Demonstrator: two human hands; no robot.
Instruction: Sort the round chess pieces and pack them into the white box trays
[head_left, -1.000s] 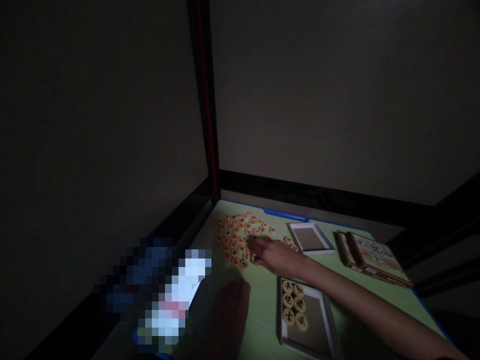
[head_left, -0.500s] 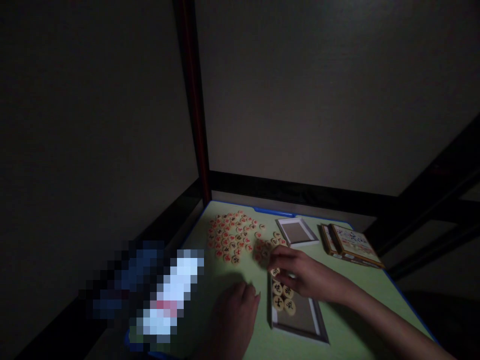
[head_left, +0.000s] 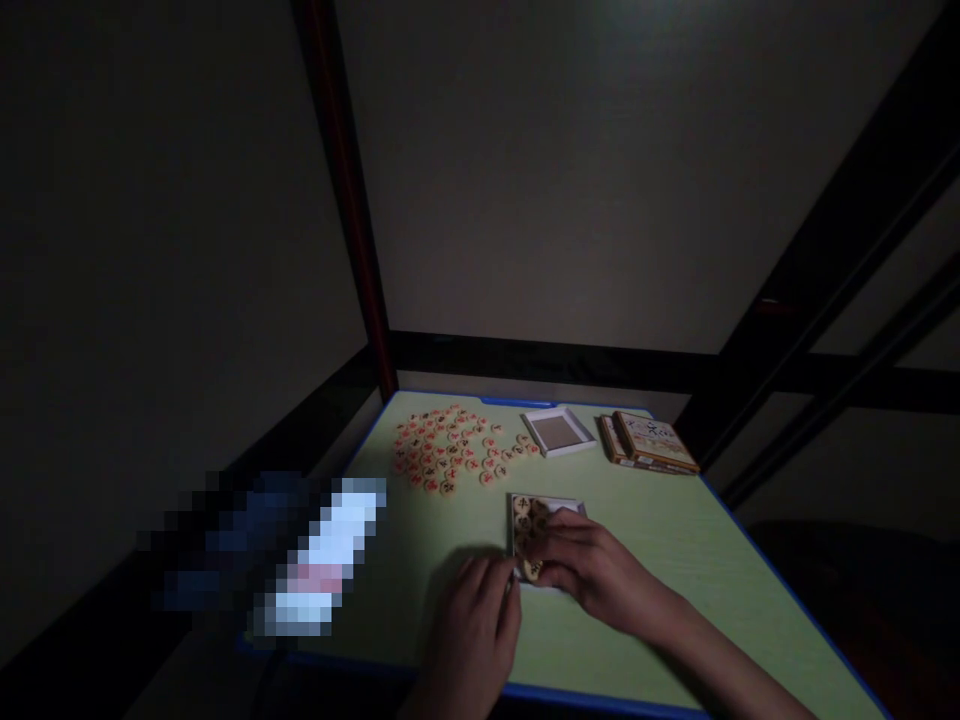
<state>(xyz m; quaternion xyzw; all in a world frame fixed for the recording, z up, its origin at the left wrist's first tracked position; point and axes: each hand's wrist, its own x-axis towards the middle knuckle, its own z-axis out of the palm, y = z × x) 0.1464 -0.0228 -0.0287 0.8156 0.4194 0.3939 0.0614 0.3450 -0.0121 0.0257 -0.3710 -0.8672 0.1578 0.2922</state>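
Note:
A small shallow box (head_left: pixel 559 500) lies on the table with several round Chinese chess pieces (head_left: pixel 523 505) in its left part. My right hand (head_left: pixel 581 555) reaches over the box and pinches a Chinese chess piece (head_left: pixel 533 571) near the box's near-left corner, covering much of the inside. My left hand (head_left: pixel 476 615) is at that same corner, its fingers curled together against the box's edge. Farther back on the left, many loose pieces (head_left: pixel 439 450) with red or black characters spread over the tabletop.
A second shallow tray (head_left: pixel 534 437) rests at the back of the green table (head_left: pixel 615 640). Stacked printed boxes (head_left: pixel 652 442) stand at the back right. A blurred-out bright object (head_left: pixel 322 570) is at the left edge. A wall rises behind the table.
My right hand has moved from the box's far end to its near-left corner with a piece. My left hand has come up to the box's edge. The camera view has shifted.

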